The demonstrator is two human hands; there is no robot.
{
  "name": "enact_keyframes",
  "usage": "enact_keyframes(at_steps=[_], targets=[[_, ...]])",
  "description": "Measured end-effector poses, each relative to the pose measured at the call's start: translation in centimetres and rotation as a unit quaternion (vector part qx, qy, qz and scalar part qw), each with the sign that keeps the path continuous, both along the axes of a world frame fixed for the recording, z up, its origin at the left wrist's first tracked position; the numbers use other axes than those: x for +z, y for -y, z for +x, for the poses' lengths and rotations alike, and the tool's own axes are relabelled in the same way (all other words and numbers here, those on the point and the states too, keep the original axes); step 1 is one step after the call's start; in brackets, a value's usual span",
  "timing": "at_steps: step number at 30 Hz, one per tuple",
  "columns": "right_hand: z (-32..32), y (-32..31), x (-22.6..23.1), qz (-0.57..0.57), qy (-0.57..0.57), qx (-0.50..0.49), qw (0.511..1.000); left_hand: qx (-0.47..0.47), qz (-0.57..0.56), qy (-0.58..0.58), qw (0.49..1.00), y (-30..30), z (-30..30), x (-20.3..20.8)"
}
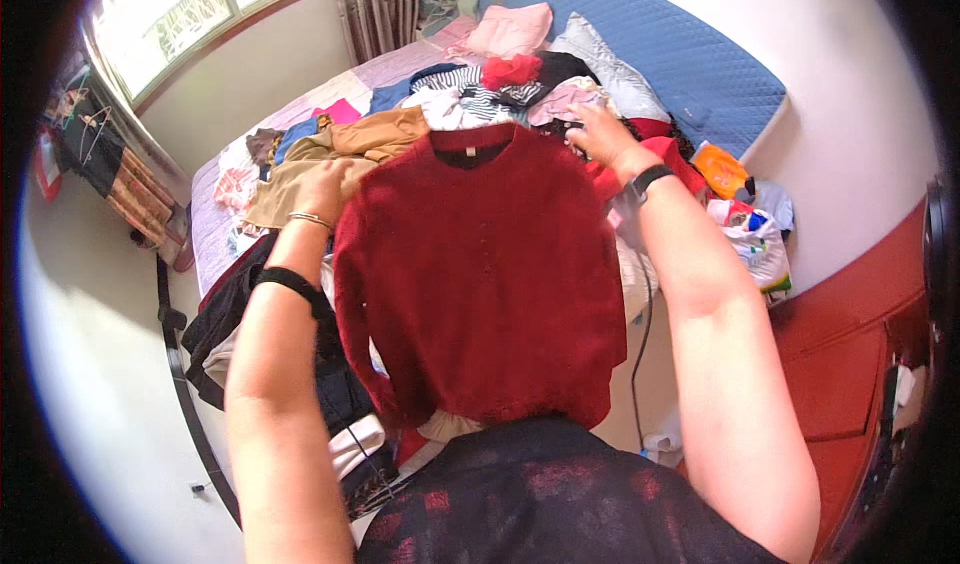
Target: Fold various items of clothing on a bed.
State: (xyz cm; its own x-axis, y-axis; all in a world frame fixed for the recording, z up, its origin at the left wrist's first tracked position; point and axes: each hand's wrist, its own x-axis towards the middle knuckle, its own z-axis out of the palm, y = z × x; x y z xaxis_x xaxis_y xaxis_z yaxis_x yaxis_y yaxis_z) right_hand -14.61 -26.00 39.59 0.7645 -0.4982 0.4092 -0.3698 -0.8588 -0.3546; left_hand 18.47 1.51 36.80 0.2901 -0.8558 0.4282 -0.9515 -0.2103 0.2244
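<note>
A dark red long-sleeved sweater (490, 274) with a round neck and a short row of small buttons lies spread out before me, neckline away from me. Its lower edge reaches close to my body. Beside its left shoulder is my left hand (322, 196), over a tan garment (385, 136); the fingers are blurred, and whether they grip cloth cannot be told. Past the right shoulder, my right hand (603, 142) is raised above the clothes with thumb and fingers apart, nothing visible in it. A pale pink garment (568, 100) lies just beyond that hand.
Heaped clothes, including a striped top (450, 81), cover the bed (215, 179) behind the sweater. Dark clothes (228, 304) hang at the left edge. A blue headboard (660, 49) stands at the back. Plastic bags (750, 236) and a dark cable (640, 364) are on the right.
</note>
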Motion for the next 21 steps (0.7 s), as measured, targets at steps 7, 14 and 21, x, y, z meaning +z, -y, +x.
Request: enact_keyframes(at_steps=[7, 14, 21], targets=[[-5.9, -1.6, -19.7, 0.165, -0.038, 0.12, 0.978, -0.109, 0.243, -0.178, 0.947, -4.4, -3.6, -22.3], [-22.3, -10.9, -37.3, 0.576, -0.348, -0.131, 0.728, 0.152, 0.366, -0.459, 0.796, -20.1, -13.4, -37.2], [-23.9, -14.3, -43.6, 0.445, -0.39, -0.137, 0.795, 0.236, 0.2, -0.273, 0.911, -18.7, -16.9, -37.7]])
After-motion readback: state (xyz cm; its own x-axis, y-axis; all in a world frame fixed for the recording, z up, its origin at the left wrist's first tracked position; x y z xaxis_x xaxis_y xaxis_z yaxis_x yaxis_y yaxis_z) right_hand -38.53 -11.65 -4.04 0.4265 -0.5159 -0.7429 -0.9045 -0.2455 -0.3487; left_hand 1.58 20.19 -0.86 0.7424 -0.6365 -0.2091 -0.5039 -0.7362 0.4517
